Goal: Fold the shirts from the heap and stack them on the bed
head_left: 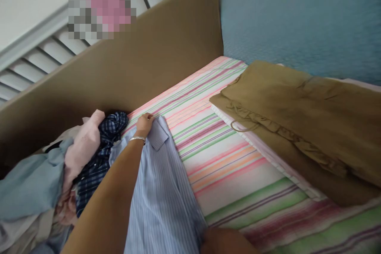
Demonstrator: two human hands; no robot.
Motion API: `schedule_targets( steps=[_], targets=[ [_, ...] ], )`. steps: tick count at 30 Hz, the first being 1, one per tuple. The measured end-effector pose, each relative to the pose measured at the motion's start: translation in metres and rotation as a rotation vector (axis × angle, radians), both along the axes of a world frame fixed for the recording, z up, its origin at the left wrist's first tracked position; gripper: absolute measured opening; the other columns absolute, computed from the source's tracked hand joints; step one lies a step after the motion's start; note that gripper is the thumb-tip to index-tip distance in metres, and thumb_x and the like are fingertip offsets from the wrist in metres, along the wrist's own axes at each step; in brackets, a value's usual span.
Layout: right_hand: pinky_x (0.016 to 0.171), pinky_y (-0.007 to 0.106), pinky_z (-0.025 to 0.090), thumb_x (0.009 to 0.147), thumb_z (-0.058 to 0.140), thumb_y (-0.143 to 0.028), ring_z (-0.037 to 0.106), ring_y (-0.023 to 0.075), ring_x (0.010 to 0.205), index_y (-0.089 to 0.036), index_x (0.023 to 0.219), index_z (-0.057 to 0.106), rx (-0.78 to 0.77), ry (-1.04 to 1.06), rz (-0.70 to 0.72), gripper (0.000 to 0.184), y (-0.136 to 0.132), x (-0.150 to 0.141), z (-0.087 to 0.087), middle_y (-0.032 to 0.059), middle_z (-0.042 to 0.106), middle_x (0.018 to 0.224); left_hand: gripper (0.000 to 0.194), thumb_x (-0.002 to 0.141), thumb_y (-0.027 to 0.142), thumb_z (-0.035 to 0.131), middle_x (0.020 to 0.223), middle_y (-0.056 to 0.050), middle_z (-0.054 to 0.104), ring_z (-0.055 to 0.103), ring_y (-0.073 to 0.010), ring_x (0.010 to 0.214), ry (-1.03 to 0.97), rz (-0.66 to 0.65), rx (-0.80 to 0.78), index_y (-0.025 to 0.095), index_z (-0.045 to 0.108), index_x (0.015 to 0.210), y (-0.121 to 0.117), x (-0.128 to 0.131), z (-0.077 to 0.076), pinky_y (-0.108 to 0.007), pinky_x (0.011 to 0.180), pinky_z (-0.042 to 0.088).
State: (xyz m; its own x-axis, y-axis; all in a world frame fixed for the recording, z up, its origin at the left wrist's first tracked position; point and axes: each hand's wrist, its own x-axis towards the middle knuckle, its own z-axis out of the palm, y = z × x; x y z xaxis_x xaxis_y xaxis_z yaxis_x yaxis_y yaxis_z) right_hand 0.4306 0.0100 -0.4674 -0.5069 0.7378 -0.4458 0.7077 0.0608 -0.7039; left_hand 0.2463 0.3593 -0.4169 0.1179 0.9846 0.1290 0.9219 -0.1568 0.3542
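Observation:
A light blue striped shirt lies lengthwise across the bed, its lower part running out of the bottom of the picture. At its far end my left hand, with a bangle at the wrist, has its fingers closed on the fabric beside a folded-over flap. Close to the shirt's near right edge is my right hand, blurred and cut off by the frame, so its fingers cannot be made out.
Crumpled clothes lie to the left, among them a pink garment and a dark checked one. Brown trousers are laid flat at the right on the striped sheet. A brown board and a blue cushioned surface border the bed.

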Motion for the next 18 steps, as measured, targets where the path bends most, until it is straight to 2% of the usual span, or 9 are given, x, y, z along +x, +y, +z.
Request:
schedule_targets(
  steps=[2, 4, 6, 9, 12, 14, 16, 18],
  targets=[
    [0.05, 0.022, 0.038, 0.067, 0.062, -0.018, 0.062, 0.0169, 0.066, -0.024, 0.075, 0.071, 0.026, -0.005, 0.064, 0.014, 0.003, -0.002, 0.005, 0.0016, 0.069, 0.073, 0.039, 0.077, 0.031, 0.054, 0.119, -0.017, 0.059, 0.048, -0.0314, 0.116, 0.022, -0.002, 0.075, 0.013, 0.06, 0.111, -0.028, 0.004, 0.007, -0.044, 0.098, 0.035],
    [0.051, 0.021, 0.035, 0.063, 0.061, -0.018, 0.063, 0.0164, 0.068, -0.026, 0.076, 0.073, 0.078, 0.032, 0.089, 0.019, 0.004, 0.002, 0.017, 0.0007, 0.071, 0.076, 0.044, 0.08, 0.031, 0.052, 0.132, -0.017, 0.05, 0.039, -0.0302, 0.127, 0.033, -0.05, 0.135, 0.015, 0.054, 0.12, -0.074, 0.003, 0.013, -0.045, 0.105, 0.029],
    [0.052, 0.021, 0.034, 0.064, 0.058, -0.018, 0.062, 0.0153, 0.068, -0.025, 0.078, 0.073, 0.121, 0.087, 0.081, 0.022, 0.004, 0.01, 0.032, 0.0009, 0.071, 0.077, 0.044, 0.084, 0.032, 0.047, 0.138, -0.015, 0.045, 0.035, -0.0274, 0.132, 0.036, -0.149, 0.178, 0.018, 0.05, 0.126, -0.138, -0.001, 0.015, -0.046, 0.108, 0.027],
    [0.051, 0.02, 0.03, 0.067, 0.056, -0.02, 0.056, 0.0119, 0.061, -0.022, 0.076, 0.072, 0.136, 0.127, 0.123, 0.019, 0.007, 0.02, 0.049, -0.0007, 0.068, 0.069, 0.048, 0.087, 0.032, 0.043, 0.143, -0.01, 0.041, 0.032, -0.0254, 0.135, 0.04, -0.273, 0.159, 0.026, 0.04, 0.134, -0.257, -0.02, 0.007, -0.05, 0.109, 0.029],
    [0.05, 0.02, 0.028, 0.067, 0.057, -0.021, 0.05, 0.01, 0.057, -0.019, 0.075, 0.071, 0.131, 0.127, 0.197, 0.016, 0.013, 0.023, 0.051, -0.0028, 0.064, 0.064, 0.056, 0.085, 0.033, 0.047, 0.147, -0.002, 0.036, 0.03, -0.0262, 0.136, 0.072, -0.224, 0.037, 0.04, 0.031, 0.139, -0.375, -0.057, -0.011, -0.052, 0.109, 0.03],
    [0.051, 0.02, 0.029, 0.067, 0.059, -0.021, 0.049, 0.0103, 0.059, -0.018, 0.074, 0.069, 0.139, 0.133, 0.232, 0.013, 0.014, 0.023, 0.049, -0.0032, 0.063, 0.064, 0.059, 0.083, 0.033, 0.05, 0.146, 0.0, 0.038, 0.032, -0.027, 0.135, 0.055, -0.161, -0.001, 0.046, 0.031, 0.138, -0.442, -0.092, -0.025, -0.051, 0.107, 0.035],
    [0.052, 0.02, 0.031, 0.069, 0.06, -0.021, 0.05, 0.0109, 0.06, -0.016, 0.073, 0.068, 0.115, 0.14, 0.228, 0.011, 0.014, 0.023, 0.049, -0.0031, 0.062, 0.064, 0.062, 0.081, 0.034, 0.054, 0.145, 0.002, 0.039, 0.034, -0.0285, 0.134, 0.023, -0.087, -0.012, 0.05, 0.03, 0.136, -0.494, -0.13, -0.04, -0.052, 0.104, 0.039],
    [0.054, 0.02, 0.035, 0.073, 0.058, -0.024, 0.053, 0.0117, 0.062, -0.015, 0.073, 0.067, 0.072, 0.158, 0.184, 0.013, 0.009, 0.024, 0.052, -0.0019, 0.062, 0.065, 0.064, 0.078, 0.035, 0.057, 0.14, 0.003, 0.045, 0.038, -0.0302, 0.131, -0.026, -0.021, 0.019, 0.054, 0.031, 0.134, -0.532, -0.161, -0.053, -0.054, 0.102, 0.041]
  ],
)
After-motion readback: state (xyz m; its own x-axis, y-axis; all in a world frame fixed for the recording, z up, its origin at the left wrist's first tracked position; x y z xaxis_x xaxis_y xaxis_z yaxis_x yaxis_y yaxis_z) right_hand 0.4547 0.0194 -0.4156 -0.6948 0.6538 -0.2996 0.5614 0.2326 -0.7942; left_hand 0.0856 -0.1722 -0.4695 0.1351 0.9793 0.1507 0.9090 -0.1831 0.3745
